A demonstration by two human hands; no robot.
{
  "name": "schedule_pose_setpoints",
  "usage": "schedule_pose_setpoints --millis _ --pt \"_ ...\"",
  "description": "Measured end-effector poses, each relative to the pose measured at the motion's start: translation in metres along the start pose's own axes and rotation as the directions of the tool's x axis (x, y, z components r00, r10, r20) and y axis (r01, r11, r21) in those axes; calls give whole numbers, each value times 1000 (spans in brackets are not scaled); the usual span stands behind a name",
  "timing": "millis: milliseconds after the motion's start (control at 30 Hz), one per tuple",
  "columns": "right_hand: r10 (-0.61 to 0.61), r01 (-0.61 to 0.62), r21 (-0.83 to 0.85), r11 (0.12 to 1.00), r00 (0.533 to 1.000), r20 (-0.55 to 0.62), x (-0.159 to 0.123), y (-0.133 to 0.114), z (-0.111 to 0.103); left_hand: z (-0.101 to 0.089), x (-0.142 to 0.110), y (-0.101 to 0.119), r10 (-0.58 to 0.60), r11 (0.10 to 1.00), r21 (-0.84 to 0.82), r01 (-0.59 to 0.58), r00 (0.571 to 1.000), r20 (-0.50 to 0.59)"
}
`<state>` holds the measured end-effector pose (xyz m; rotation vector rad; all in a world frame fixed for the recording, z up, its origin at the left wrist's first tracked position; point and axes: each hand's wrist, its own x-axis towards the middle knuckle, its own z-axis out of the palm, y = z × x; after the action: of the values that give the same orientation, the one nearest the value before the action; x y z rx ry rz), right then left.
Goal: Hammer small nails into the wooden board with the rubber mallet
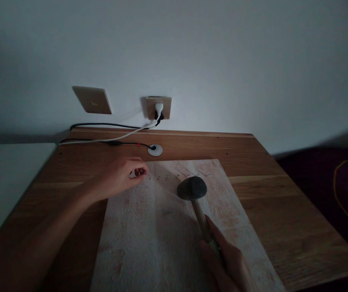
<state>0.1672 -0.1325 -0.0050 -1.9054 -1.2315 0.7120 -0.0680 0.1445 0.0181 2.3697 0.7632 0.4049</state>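
My right hand (227, 259) is wrapped round the wooden handle of a rubber mallet (192, 188), whose black head is held over a whitewashed wooden board (137, 231). At the board's far left corner, the fingers of my left hand (131, 172) are pinched together on a tiny nail (145, 173), mostly hidden by the fingertips. Several small nails (167, 176) stand in a row along the far end of the board, to the right of that hand. One loose nail (167, 211) lies on its side near the middle.
Under the board is a brown wooden table (271, 211) against a white wall. A wall socket (159, 108) holds plugs, with black and white cables (122, 136) trailing left. Another cable enters a round grommet (155, 150) behind the board. A white surface (12, 178) adjoins on the left.
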Motion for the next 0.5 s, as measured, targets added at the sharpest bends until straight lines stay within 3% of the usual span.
schedule_pose_setpoints --millis 100,500 --pt "-44 44 4 999 999 -3 -1 -2 0 3 1 0 13 1000 -4 -13 1000 7" --pt "56 -56 1 998 998 7 1 2 -1 20 2 -5 28 999 -24 -28 1000 -13"
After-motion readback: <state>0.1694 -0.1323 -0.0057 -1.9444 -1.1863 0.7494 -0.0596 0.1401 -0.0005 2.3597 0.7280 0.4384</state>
